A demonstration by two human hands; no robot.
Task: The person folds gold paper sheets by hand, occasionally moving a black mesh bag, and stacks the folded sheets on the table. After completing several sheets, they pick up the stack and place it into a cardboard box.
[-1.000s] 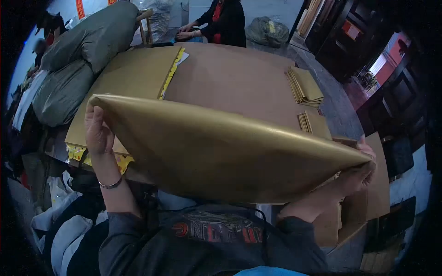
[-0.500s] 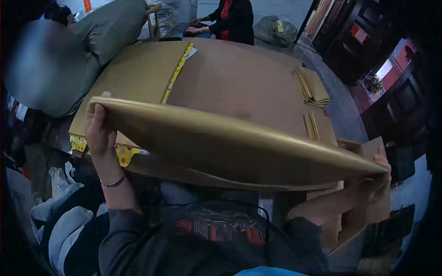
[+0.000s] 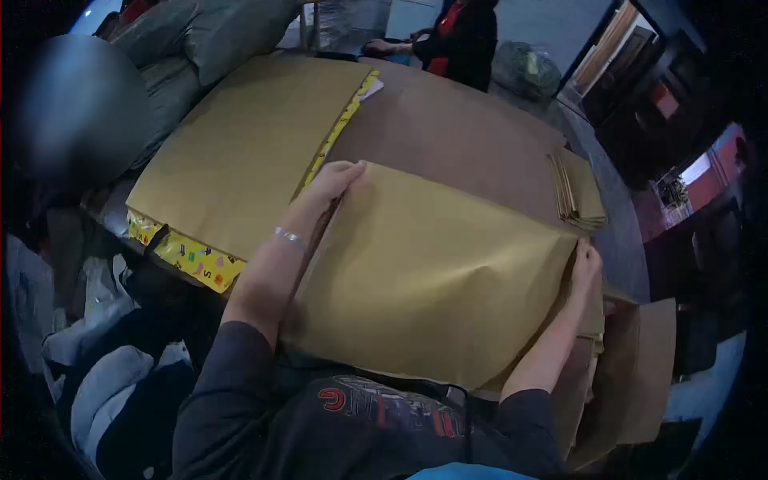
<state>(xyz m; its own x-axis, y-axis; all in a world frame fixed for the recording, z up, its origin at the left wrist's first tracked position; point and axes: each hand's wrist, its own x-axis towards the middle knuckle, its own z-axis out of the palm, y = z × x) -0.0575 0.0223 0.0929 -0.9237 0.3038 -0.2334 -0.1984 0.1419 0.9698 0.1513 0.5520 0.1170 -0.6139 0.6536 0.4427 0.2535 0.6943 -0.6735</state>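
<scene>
A large sheet of brown kraft paper (image 3: pixel 424 264) spans the space between my hands, its near edge against my shirt. My left hand (image 3: pixel 338 178) is closed on its far left corner. At the far right corner, my right hand (image 3: pixel 586 262) grips the edge with fingers wrapped round it. The paper bulges and creases toward the right. Left of it lies a wide stack of brown paper (image 3: pixel 248 136), with yellow patterned sheeting (image 3: pixel 192 258) showing from beneath along its near and right edges.
Folded brown paper bundles (image 3: pixel 578 190) lie at the table's (image 3: pixel 448 132) right edge. An open cardboard box (image 3: pixel 640 376) stands at the lower right. Across the table a person in dark clothes (image 3: pixel 468 40) works with their hands. Large grey sacks (image 3: pixel 232 36) are piled at the left.
The kraft paper has gone from an edge-on fold held wide to a flatter sheet facing up. My hands have come closer together, the left moving rightward. My view has shifted too.
</scene>
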